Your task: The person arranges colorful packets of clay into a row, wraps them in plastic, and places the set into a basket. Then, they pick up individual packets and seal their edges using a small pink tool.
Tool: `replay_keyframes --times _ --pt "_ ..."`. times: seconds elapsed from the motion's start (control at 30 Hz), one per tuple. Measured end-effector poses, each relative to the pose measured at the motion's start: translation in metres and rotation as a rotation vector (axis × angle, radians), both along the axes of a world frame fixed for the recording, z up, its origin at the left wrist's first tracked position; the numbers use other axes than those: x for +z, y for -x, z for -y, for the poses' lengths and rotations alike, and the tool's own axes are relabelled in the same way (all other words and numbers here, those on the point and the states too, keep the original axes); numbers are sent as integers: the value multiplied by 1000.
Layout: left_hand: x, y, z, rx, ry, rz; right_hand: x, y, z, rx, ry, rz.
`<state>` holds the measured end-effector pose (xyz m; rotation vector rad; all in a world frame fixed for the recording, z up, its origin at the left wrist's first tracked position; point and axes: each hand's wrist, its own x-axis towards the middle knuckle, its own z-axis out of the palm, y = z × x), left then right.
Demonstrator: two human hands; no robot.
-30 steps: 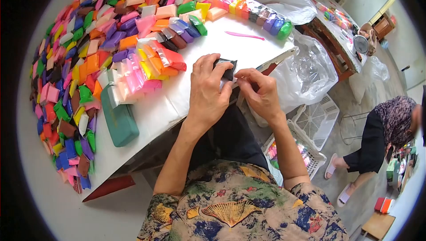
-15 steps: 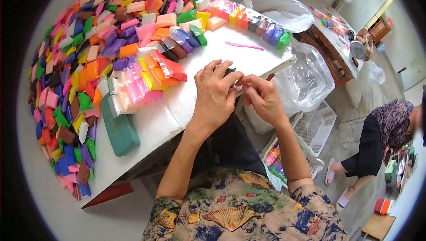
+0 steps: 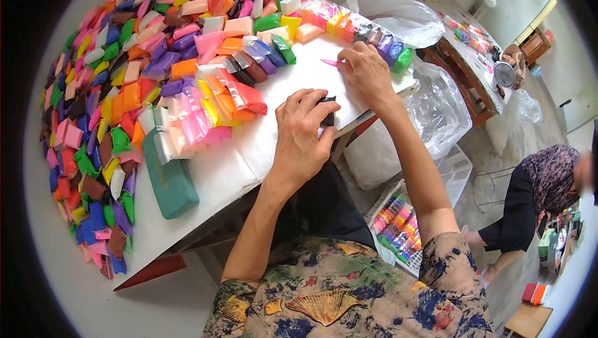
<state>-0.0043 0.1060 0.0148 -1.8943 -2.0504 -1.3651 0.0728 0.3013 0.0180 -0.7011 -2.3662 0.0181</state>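
My left hand (image 3: 302, 129) is curled at the table's front edge, its fingers closed on a small black packet (image 3: 328, 112) that is partly hidden behind them. My right hand (image 3: 367, 76) is further up the white tabletop, its fingers bent down in a pinch on a thin pink plastic knife (image 3: 329, 62). Only one end of that knife shows; the hand covers the rest. Just beyond the right hand lies a row of wrapped packets in several colours (image 3: 355, 31), ending in a green one (image 3: 403, 60).
A large heap of coloured packets (image 3: 131, 95) covers the table's left side. A teal case (image 3: 169, 179) lies near the front edge. Clear plastic bags (image 3: 436, 104) hang at the right. Below stands a white basket (image 3: 405, 266) of packed rows. Another person (image 3: 529, 201) bends over at far right.
My right hand has left the black packet and moved up the table to the pink knife. My left hand keeps the packet in nearly the same place.
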Motion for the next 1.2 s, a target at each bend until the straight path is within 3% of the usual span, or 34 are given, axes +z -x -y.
replay_keyframes --times 0.23,0.6,1.2 --pt "0 -1 0 2 -9 -13 0 -17 6 -3 -324 181" --pt "0 -2 1 5 -36 -41 22 -91 76 77 75 -61" --pt "1 -1 1 28 -28 15 21 -69 90 68 45 85"
